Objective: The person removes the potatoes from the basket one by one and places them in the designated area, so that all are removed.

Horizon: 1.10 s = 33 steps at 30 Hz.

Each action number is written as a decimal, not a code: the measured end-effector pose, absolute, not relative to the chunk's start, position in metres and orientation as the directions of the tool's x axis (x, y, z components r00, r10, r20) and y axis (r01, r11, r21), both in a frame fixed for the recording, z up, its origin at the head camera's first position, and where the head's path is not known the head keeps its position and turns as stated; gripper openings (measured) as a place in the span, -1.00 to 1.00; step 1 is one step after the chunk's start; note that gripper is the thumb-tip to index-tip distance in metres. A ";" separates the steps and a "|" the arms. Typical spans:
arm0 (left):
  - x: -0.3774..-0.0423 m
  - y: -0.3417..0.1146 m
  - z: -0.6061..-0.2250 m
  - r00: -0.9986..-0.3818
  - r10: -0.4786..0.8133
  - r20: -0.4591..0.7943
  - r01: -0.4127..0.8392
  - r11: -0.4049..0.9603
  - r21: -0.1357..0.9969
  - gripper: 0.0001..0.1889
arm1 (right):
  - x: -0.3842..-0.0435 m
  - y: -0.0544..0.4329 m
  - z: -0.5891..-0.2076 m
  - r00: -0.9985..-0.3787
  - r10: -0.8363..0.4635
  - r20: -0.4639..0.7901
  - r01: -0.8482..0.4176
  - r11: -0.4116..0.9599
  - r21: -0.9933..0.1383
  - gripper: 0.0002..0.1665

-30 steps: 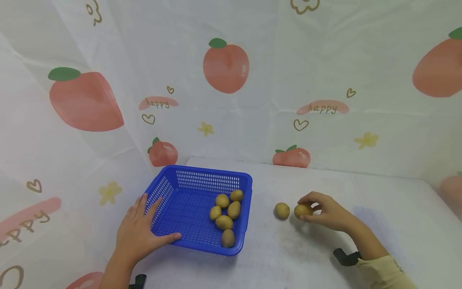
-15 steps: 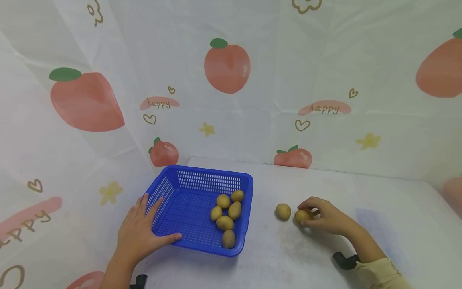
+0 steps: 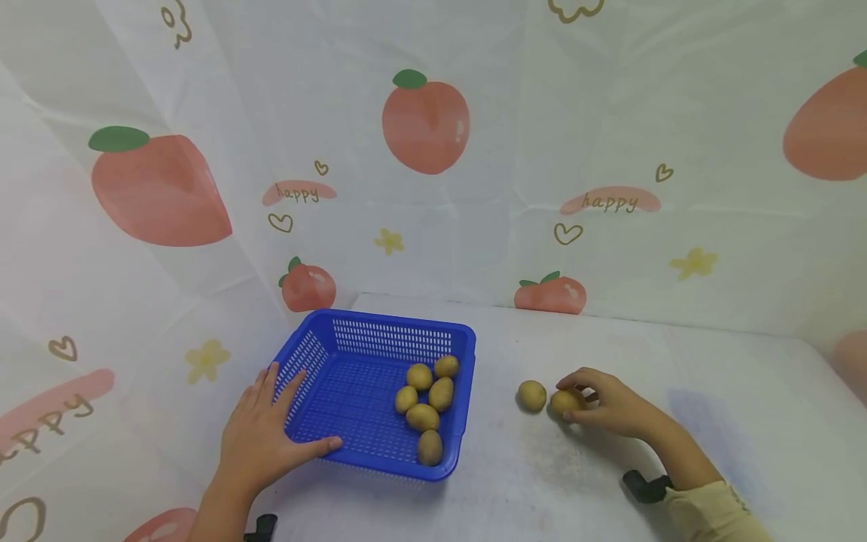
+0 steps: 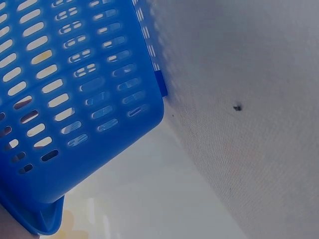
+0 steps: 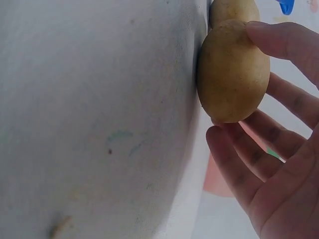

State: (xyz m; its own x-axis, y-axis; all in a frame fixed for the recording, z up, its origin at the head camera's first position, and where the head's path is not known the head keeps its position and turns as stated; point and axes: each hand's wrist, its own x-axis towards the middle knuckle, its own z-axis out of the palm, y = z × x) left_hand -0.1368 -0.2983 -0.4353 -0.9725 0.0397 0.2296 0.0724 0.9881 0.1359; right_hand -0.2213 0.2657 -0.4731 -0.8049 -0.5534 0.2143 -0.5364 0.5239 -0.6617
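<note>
A blue plastic basket (image 3: 389, 322) stands on the left of the table with several potatoes (image 3: 423, 417) along its right side. My left hand (image 3: 260, 436) lies spread over its front left corner, fingers at the left rim and thumb along the front rim. The left wrist view shows the slotted outer wall of the basket (image 4: 75, 99) close up. To the right of the basket, my right hand (image 3: 612, 406) pinches a potato (image 5: 233, 74) between thumb and fingers, low over the table. Just left of it lies a second potato (image 3: 531, 396).
A white cloth covers the table (image 3: 501, 482). Behind and to the left hangs a white curtain (image 3: 488, 150) printed with red fruit. The basket's right wall (image 3: 466, 391) stands between the potatoes inside and those on the table.
My right hand and its potato have come down slightly towards the table since a second ago. My left hand has stayed on the basket's corner, and the basket has not moved.
</note>
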 end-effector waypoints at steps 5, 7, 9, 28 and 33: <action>-0.136 -0.298 -0.435 -0.972 0.040 0.232 0.073 0.988 0.137 0.40 | -0.222 0.266 -0.473 -0.811 -0.546 0.213 -0.531 0.531 -0.661 -0.55; -0.136 -0.298 -0.435 -0.972 0.041 0.233 0.075 0.988 0.138 0.40 | -0.222 0.265 -0.473 -0.811 -0.542 0.218 -0.532 0.532 -0.658 -0.55; -0.137 -0.298 -0.435 -0.972 0.040 0.233 0.074 0.987 0.139 0.40 | -0.222 0.265 -0.473 -0.812 -0.540 0.222 -0.534 0.534 -0.656 -0.56; -0.137 -0.298 -0.435 -0.973 0.033 0.228 0.068 0.987 0.146 0.40 | -0.224 0.261 -0.463 -0.817 -0.533 0.221 -0.535 0.554 -0.638 -0.61; -0.137 -0.298 -0.436 -0.973 0.035 0.230 0.070 0.987 0.146 0.40 | -0.224 0.257 -0.459 -0.809 -0.535 0.243 -0.552 0.549 -0.628 -0.68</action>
State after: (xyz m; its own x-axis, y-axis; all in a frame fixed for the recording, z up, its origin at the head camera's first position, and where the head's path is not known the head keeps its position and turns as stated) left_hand -0.1367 -0.2980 -0.4361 -0.9726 0.0349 0.2299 0.0700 0.9868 0.1462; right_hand -0.2240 0.2568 -0.4593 -0.8091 -0.5351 0.2430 -0.5517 0.5493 -0.6276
